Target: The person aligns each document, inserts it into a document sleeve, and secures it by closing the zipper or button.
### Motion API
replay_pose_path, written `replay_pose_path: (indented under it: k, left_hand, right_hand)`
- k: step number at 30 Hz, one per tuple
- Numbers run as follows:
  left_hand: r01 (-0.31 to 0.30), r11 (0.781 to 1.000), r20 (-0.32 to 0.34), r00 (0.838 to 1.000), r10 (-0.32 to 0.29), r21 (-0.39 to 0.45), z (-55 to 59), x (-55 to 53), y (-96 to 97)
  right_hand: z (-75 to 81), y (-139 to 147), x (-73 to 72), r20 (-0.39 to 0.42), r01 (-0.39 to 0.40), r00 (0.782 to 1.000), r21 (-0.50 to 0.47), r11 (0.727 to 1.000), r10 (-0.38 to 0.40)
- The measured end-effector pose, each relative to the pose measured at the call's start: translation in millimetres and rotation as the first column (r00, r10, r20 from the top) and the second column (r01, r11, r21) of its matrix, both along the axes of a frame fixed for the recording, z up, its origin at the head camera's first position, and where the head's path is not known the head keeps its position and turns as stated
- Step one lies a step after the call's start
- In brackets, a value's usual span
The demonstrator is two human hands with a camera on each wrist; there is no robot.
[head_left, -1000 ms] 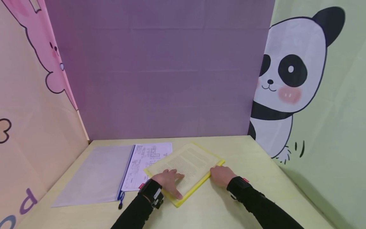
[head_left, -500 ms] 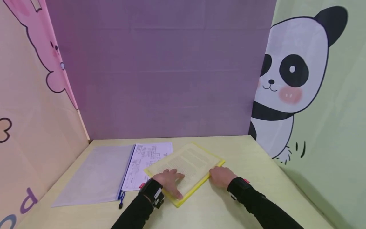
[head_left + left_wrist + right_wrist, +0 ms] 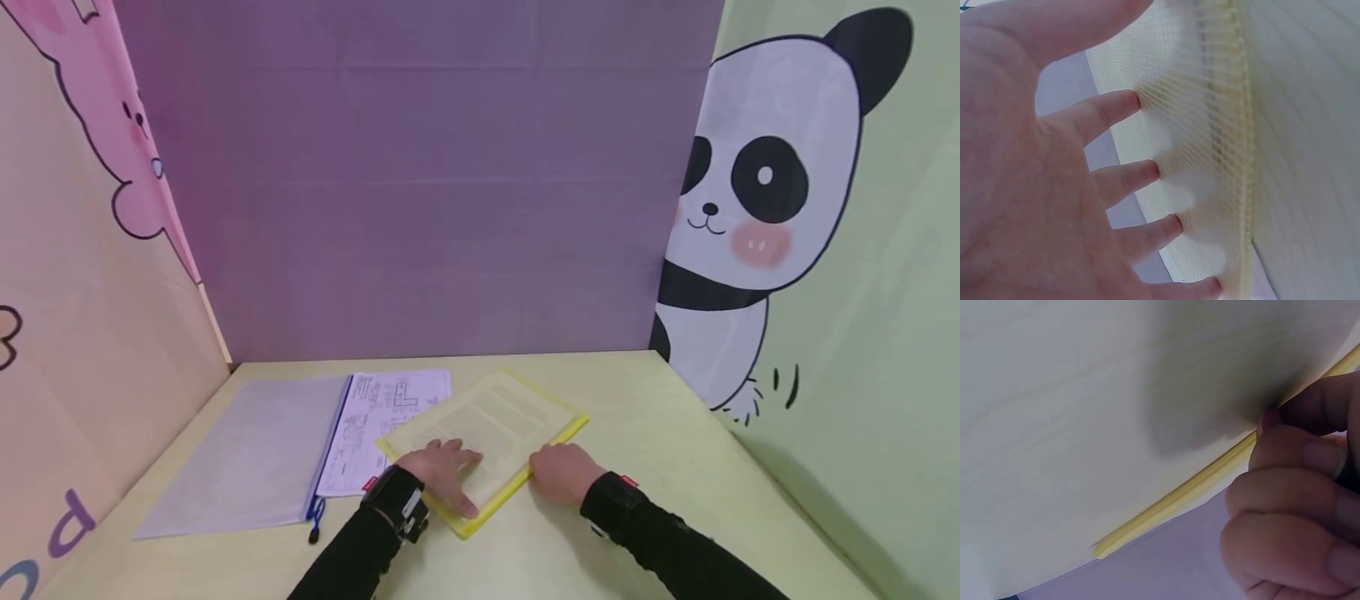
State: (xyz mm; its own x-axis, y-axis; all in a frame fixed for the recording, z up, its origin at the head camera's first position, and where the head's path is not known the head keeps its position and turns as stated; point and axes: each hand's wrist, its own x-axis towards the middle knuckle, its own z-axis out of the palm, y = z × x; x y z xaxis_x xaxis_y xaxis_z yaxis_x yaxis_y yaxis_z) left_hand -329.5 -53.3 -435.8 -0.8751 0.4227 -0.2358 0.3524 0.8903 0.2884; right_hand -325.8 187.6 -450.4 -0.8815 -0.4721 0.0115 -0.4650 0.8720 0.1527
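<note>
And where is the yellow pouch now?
In the head view, the yellow pouch lies right of the white sheet, overlapping it, partly under the left hand.

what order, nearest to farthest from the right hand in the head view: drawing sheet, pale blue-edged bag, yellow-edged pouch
From the right hand:
1. yellow-edged pouch, touching it
2. drawing sheet, left, partly covered by the pouch
3. pale blue-edged bag, farther left

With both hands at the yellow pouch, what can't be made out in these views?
Head: printed text at the yellow pouch, too small to read.
Head: lower right of the drawing sheet, covered by the pouch.
Left wrist: thumb tip of the left hand, cut off by the top edge.
Right wrist: exactly what the right hand pinches, hidden by its fingers.
</note>
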Motion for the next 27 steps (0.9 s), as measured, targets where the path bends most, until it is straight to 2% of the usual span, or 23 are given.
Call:
replay_pose_path:
  k: [5,15,27]
  left_hand:
    - [-0.003,1.0,0.0,1.0,0.003,0.0,0.7,0.3,-0.5]
    - [0.002,1.0,0.004,1.0,-0.002,0.0,0.0,0.3,0.9]
    - [0.001,1.0,-0.007,1.0,-0.001,-0.011,0.1,-0.9,1.0]
  right_hand:
    - [1.0,-1.3,-0.5,-0.008,-0.004,1.0,0.015,1.0,0.004]
    - [0.8,-2.9,1.6,0.032,0.023,0.999,0.011,1.0,-0.023]
    - [5.2,-18.9,12.5,0.059,-0.028,0.998,0.047,0.999,0.026]
